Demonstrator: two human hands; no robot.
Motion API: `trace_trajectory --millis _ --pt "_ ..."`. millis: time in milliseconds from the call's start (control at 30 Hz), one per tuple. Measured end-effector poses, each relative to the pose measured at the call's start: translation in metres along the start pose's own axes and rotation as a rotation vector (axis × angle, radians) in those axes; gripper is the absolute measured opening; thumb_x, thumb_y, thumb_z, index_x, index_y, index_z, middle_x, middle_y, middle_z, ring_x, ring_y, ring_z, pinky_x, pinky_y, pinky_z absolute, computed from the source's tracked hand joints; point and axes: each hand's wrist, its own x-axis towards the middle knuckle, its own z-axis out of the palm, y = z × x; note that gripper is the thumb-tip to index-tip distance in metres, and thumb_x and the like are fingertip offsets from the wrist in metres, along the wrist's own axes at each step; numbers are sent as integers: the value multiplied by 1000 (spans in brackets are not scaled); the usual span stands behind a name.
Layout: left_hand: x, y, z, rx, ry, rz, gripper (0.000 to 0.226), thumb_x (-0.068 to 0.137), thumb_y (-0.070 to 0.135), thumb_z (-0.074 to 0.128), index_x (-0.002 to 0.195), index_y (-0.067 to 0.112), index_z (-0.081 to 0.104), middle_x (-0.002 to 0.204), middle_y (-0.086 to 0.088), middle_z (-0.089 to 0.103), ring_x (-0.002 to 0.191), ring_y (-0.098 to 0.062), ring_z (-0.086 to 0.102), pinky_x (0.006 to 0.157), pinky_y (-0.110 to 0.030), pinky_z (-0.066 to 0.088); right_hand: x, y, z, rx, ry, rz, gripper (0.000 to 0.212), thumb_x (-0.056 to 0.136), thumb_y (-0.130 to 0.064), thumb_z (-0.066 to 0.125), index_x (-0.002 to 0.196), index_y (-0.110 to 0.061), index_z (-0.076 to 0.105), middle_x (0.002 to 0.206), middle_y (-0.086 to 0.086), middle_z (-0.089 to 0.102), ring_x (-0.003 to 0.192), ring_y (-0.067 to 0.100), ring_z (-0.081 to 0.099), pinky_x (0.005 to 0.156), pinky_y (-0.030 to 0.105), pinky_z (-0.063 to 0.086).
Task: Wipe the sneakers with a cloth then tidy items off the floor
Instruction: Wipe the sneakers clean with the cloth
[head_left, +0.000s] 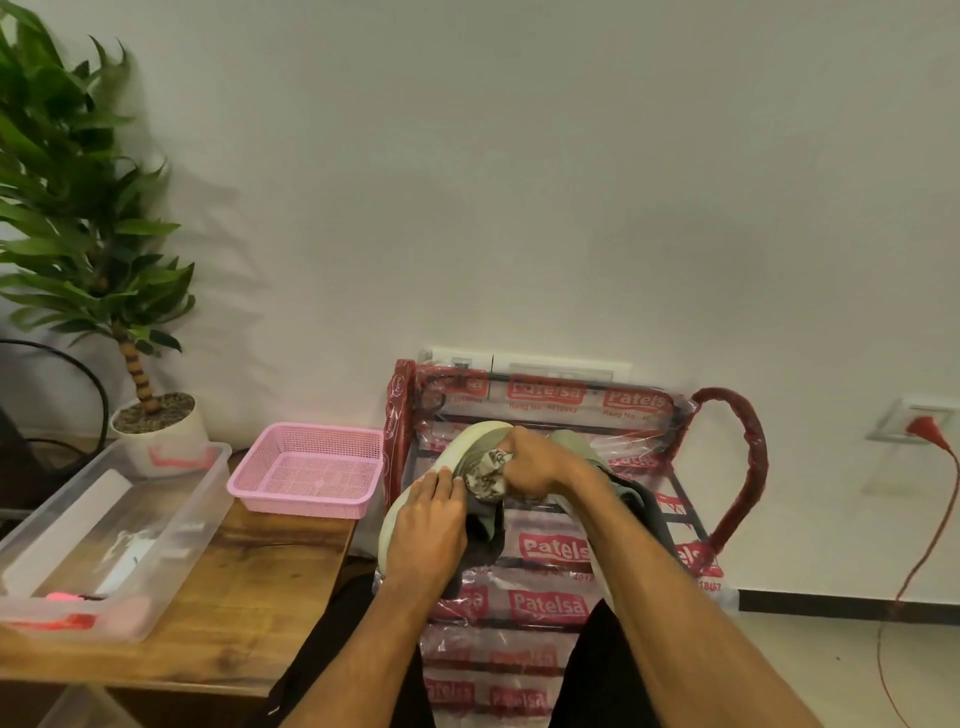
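Right hand (535, 462) with a bunched cloth (485, 475) pressed on the sneaker (470, 434).
Its fingers are curled tight around the cloth; the left hand (426, 525) grips the sneaker by its pale sole and holds it up in front of a plastic-wrapped rack (545, 400). A pink basket (306, 467) stands at the far right corner of the wooden table (249, 582).

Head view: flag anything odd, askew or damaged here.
The metal rack behind the sneaker is sheathed in printed plastic packaging, crumpled in places. A red cable trails loosely from the wall socket down to the floor. Nothing looks spilled or broken.
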Motion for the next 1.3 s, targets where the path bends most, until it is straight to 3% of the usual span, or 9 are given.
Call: trace_trajectory --millis 100,300,400,467,700,767,900,1133,1300 --pt "3 0 -3 -3 -3 11 51 93 17 56 143 11 42 148 -9 43 137 -24 39 115 -33 31 -3 16 -20 33 -18 25 23 85 0 50 74 -8 68 76 6 69 73 20 64 61 30 51" --pt "0 2 -3 6 -6 20 55 97 21 51 148 14 31 154 -7 33 142 -22 30 118 -33 24 7 13 -1 81 160 93 10 84 -1 58 83 -9 64 84 9 66 74 22 62 59 32 51" --pt "0 2 -2 15 1 17 57 98 21 50 150 14 28 155 -7 32 143 -22 28 118 -33 23 13 -1 22 -67 284 77 22 85 -2 54 104 -5 63 107 15 65 98 31 62 82 38 51" --pt "0 2 -4 20 5 14 56 98 20 48 150 14 28 155 -7 32 143 -21 28 118 -32 23 14 -9 37 -128 331 62 26 86 -3 54 110 -3 63 114 17 64 105 32 59 88 39 49" --pt "3 5 -5 35 -4 -15 49 96 15 50 144 11 38 151 -9 38 139 -22 33 115 -32 26 10 -5 50 -14 247 55 13 80 -8 58 88 -8 67 93 13 69 82 30 64 69 36 53" --pt "5 5 -5 34 -8 -18 48 95 14 51 142 11 41 149 -9 39 138 -23 35 114 -32 29 6 -4 47 -23 213 34 9 80 -6 57 74 -12 62 88 12 69 75 27 61 63 33 47" --pt "3 6 -7 39 -19 -11 49 95 12 50 143 10 38 150 -11 37 139 -24 33 115 -33 27 -4 -2 33 44 148 -2 33 75 1 56 52 -19 45 63 3 56 60 20 50 53 28 35" --pt "1 8 -7 77 -20 4 53 97 9 46 147 8 30 154 -13 30 142 -26 28 118 -33 22 -25 21 0 121 6 -25 26 74 9 44 59 -10 54 57 5 53 50 15 47 48 24 39" --pt "0 10 -7 70 -22 24 55 97 12 48 148 8 28 155 -13 28 143 -26 25 119 -34 19 -23 22 -6 161 169 45 29 79 7 49 57 -10 56 54 -3 56 47 2 50 46 17 39"
